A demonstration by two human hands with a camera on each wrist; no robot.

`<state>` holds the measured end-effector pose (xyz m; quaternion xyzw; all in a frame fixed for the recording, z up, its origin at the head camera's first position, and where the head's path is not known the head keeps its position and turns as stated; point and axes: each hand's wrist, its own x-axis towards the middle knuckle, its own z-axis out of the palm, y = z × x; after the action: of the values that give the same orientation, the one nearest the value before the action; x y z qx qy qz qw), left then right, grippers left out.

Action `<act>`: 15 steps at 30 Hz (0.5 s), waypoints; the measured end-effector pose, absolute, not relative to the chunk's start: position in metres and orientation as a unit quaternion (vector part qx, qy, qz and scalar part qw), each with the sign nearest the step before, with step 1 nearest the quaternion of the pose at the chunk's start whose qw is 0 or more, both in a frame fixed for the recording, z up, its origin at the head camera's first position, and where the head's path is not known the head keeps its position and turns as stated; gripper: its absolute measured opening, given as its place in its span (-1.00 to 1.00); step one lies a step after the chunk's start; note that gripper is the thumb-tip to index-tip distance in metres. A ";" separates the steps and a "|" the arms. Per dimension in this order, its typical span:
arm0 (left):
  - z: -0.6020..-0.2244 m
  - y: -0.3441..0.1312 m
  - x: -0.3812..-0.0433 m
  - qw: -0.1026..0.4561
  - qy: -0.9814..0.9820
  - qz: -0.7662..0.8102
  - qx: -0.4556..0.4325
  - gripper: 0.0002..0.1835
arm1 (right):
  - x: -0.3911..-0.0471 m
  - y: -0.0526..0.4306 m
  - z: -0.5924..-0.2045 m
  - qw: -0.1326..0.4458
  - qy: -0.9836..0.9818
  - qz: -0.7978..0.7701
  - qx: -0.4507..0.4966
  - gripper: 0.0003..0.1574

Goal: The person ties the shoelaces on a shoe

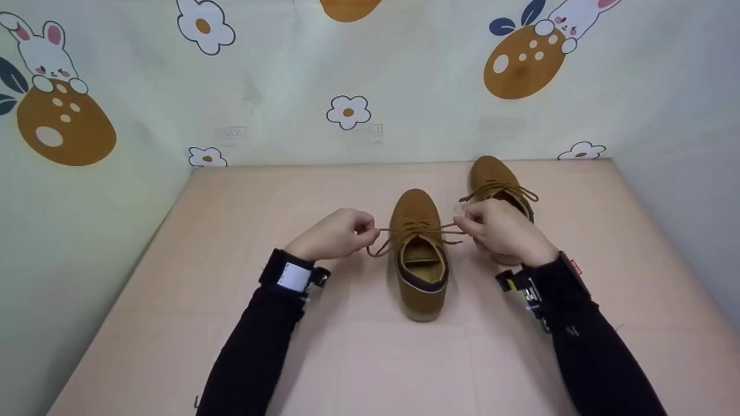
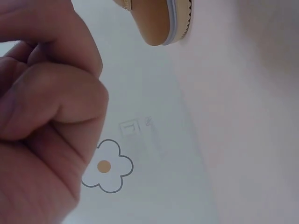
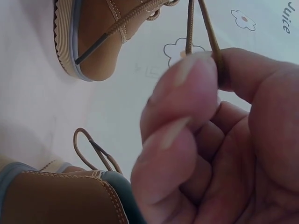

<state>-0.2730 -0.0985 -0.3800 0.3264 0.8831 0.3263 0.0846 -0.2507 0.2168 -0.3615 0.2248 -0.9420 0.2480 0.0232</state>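
A brown lace-up shoe (image 1: 421, 297) stands on the table between the two hands, toe pointing to the back wall. My left hand (image 1: 338, 234) pinches a lace strand on the shoe's left side, drawn nearly straight; another piece of lace curves below it. On the other side, my right hand (image 1: 506, 228) grips two lace strands (image 3: 190, 28) between thumb and finger, and a loose lace end (image 3: 93, 48) hangs down the shoe's side. In the left wrist view the fingers (image 2: 60, 102) are curled, and what they hold is hidden; only the shoe's toe (image 2: 154, 21) shows.
A second brown shoe (image 1: 490, 169), its laces in a bow, stands at the back right, partly behind the right hand. The pale pink tabletop (image 1: 243, 196) ends at a patterned back wall (image 1: 277, 86), with side walls left and right.
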 end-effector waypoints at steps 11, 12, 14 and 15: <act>-0.378 -0.104 -0.273 0.112 0.876 0.325 0.339 -0.69 | -0.251 0.216 -0.366 -0.005 -0.949 0.224 0.222 -0.59; -0.379 -0.105 -0.273 0.118 0.875 0.324 0.340 -0.69 | -0.251 0.216 -0.367 -0.007 -0.950 0.221 0.222 -0.59; -0.380 -0.106 -0.274 0.129 0.875 0.321 0.340 -0.68 | -0.252 0.215 -0.369 -0.011 -0.951 0.213 0.223 -0.59; -0.380 -0.107 -0.274 0.134 0.875 0.319 0.339 -0.68 | -0.252 0.215 -0.369 -0.015 -0.952 0.211 0.222 -0.58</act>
<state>-0.2739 -0.1066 -0.3800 0.3391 0.8747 0.3191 0.1344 -0.2516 0.2148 -0.3694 0.2217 -0.9519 0.2109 -0.0146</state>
